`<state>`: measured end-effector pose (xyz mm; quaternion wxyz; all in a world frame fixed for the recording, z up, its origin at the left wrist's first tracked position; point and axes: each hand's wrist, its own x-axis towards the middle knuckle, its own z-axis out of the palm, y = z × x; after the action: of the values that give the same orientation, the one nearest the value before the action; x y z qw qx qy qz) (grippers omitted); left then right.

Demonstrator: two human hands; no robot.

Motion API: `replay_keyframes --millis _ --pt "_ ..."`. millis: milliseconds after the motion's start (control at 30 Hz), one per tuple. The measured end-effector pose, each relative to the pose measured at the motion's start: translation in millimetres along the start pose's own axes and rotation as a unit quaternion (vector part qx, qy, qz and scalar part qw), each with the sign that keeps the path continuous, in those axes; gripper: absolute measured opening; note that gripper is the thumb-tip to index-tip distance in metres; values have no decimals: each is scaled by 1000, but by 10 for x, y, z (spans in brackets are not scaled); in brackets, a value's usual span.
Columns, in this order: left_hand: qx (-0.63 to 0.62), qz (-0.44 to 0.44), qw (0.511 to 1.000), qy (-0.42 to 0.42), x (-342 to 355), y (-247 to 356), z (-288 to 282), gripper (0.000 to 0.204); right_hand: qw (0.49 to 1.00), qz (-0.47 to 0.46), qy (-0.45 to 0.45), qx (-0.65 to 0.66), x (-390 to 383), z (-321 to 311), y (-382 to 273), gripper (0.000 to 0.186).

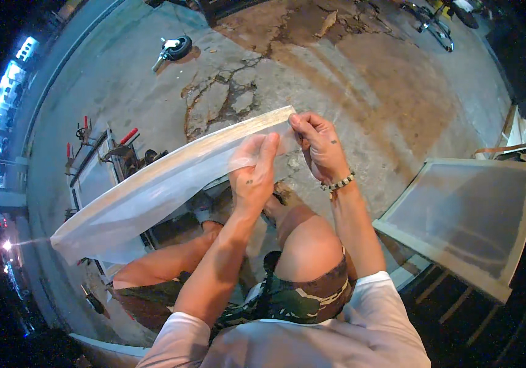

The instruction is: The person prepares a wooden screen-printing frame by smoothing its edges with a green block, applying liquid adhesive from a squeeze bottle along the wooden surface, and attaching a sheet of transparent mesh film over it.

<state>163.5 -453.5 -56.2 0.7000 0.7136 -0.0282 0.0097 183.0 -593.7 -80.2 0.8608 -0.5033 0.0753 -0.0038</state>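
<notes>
A long pale wooden bar [171,154] stretches from the far left to a spot in front of me, and a thin translucent white sheet [152,202] hangs along its near side. My left hand [252,175] is closed on the sheet near the bar's right end, its fingers partly veiled by the sheet and its thumb pointing up. At the bar's right end my right hand [319,144] pinches the corner of the sheet, with thumb and forefinger against the wood. Whether the bar belongs to a whole frame I cannot tell.
At right leans a framed grey mesh screen [459,214]. Left of my legs stands a metal frame with red-handled clamps [128,136]. A caster wheel [178,47] lies on the cracked concrete floor [226,37]. A bicycle [434,27] shows at the far right.
</notes>
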Motion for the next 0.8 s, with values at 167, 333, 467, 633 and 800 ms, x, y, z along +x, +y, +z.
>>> replay_keyframes --millis 167,333,467,633,800 --pt "-15 24 1000 -1 6 -70 -17 23 1000 6 -3 25 -4 -1 23 14" --pt "-3 49 999 2 19 -239 -78 19 998 1 -10 58 19 -4 87 14" --pt "32 69 997 1 30 -312 -111 18 998 -8 -22 60 47 -45 150 14" --pt "110 99 988 46 27 -376 -136 19 999 -26 -13 21 50 -30 156 13" --pt "61 68 993 69 27 -376 -75 22 994 -78 -17 -73 86 -108 210 20"
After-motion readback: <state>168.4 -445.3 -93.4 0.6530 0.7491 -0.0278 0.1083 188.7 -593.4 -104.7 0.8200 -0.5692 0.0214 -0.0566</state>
